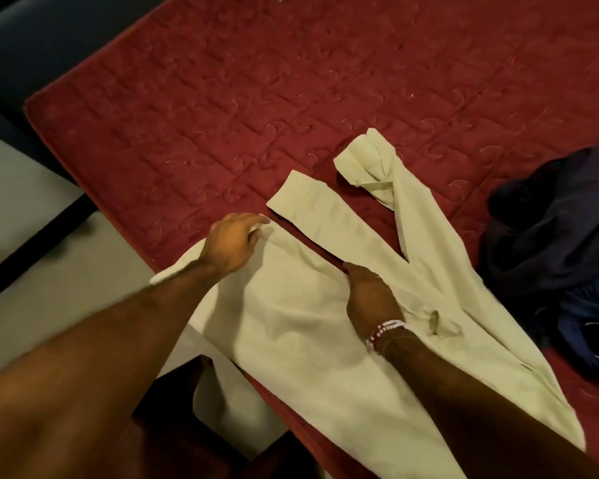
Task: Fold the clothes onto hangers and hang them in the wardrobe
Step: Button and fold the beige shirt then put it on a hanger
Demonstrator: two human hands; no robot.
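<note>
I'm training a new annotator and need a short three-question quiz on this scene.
1. True or false: the left hand and right hand both touch the pale garment.
2. Which wrist wears the beaded bracelet? A) left B) right
3. Fill in: the dark clothes lie on the red quilted ____.
Key: 1 true; 2 B; 3 bedspread.
</note>
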